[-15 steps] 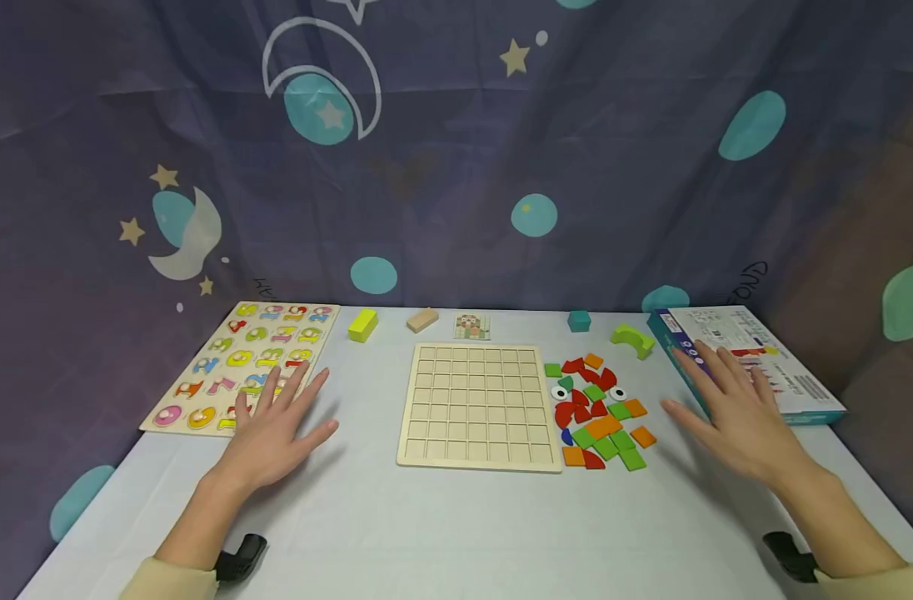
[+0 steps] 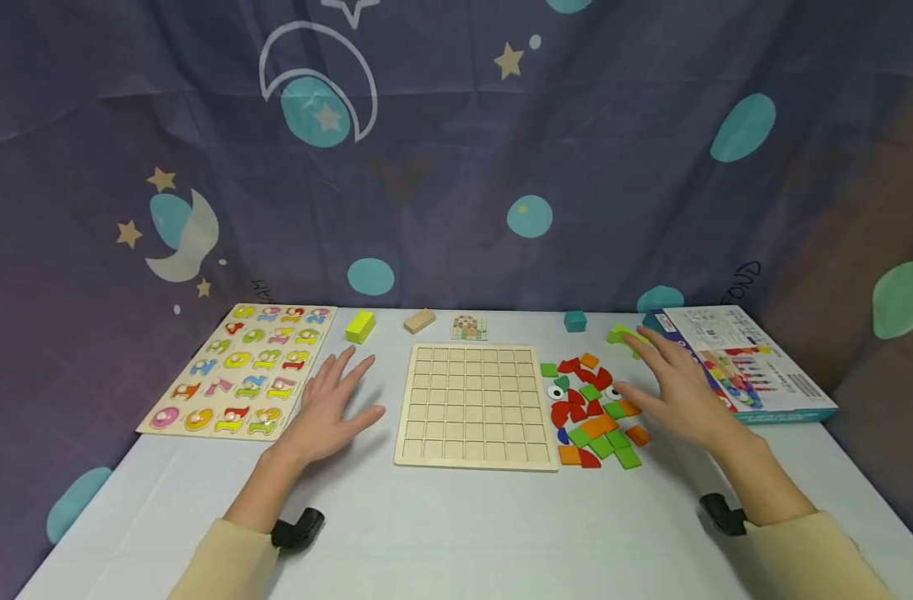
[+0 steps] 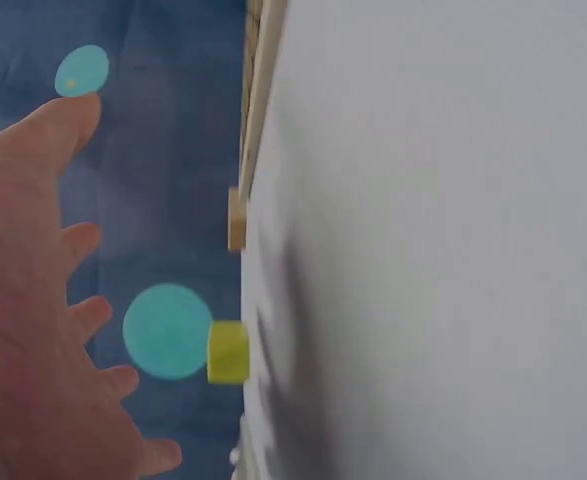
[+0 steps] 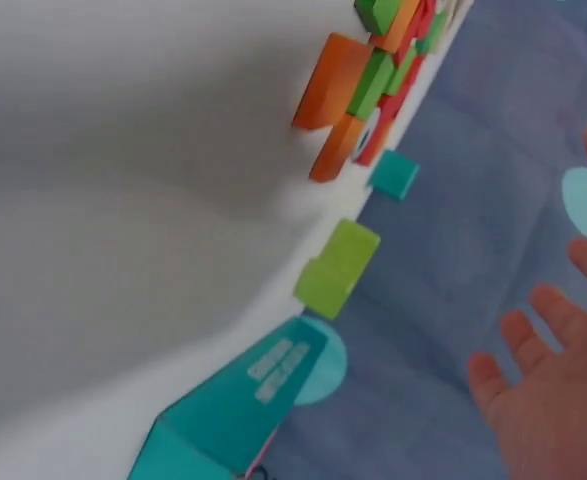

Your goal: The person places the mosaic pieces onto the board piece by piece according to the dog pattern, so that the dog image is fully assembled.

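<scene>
We find the left hand (image 2: 321, 421) and the right hand (image 2: 680, 393), two in all, spread wide over the desk (image 2: 494, 533). One grid board (image 2: 475, 408) lies between them, two eye discs (image 2: 556, 392) among coloured pieces (image 2: 601, 426) just right of it. One number board (image 2: 235, 397) is left, one box (image 2: 771, 358) right. Farther off, we count four blocks (image 2: 360, 327), one card (image 2: 468, 327).

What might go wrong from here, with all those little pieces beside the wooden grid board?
The right hand hovers near the crowded coloured pieces, so a careless sweep could scatter them. They lie close beside the wooden grid board, so nudging it right might shove some aside. The left hand is near the number puzzle and might bump it askew.
</scene>
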Action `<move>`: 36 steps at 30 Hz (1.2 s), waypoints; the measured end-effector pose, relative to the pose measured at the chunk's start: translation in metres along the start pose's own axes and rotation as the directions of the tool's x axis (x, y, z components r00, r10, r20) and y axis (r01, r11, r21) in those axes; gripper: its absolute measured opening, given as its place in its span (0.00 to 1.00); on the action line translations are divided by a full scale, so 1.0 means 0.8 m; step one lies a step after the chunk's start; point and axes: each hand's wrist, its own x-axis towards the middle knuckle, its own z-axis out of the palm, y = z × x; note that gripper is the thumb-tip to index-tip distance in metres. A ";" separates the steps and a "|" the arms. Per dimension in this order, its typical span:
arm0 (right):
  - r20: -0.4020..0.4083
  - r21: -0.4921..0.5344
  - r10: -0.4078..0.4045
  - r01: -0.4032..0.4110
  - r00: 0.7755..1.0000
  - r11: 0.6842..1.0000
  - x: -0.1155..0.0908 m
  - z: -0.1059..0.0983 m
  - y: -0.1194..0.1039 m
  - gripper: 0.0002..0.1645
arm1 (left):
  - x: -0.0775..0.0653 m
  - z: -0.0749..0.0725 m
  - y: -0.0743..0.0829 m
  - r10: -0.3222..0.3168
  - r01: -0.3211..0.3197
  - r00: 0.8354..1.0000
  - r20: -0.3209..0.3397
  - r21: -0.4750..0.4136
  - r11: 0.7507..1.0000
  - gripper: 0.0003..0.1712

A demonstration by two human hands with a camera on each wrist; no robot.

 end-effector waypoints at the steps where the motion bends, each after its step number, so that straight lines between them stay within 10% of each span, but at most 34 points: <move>1: 0.004 0.018 -0.001 0.001 1.000 1.000 0.004 0.002 0.000 0.45 | 0.003 0.003 0.002 0.016 -0.016 1.000 0.001 -0.013 1.000 0.46; 18: 0.222 0.151 0.160 -0.196 0.962 0.969 0.085 0.032 0.015 0.33 | 0.043 0.052 0.000 0.221 -0.212 0.971 0.092 -0.104 0.972 0.42; 36: 0.362 0.172 0.261 -0.339 0.895 0.925 0.113 0.066 0.013 0.24 | 0.041 0.058 -0.004 0.197 -0.189 0.955 0.221 -0.055 0.980 0.43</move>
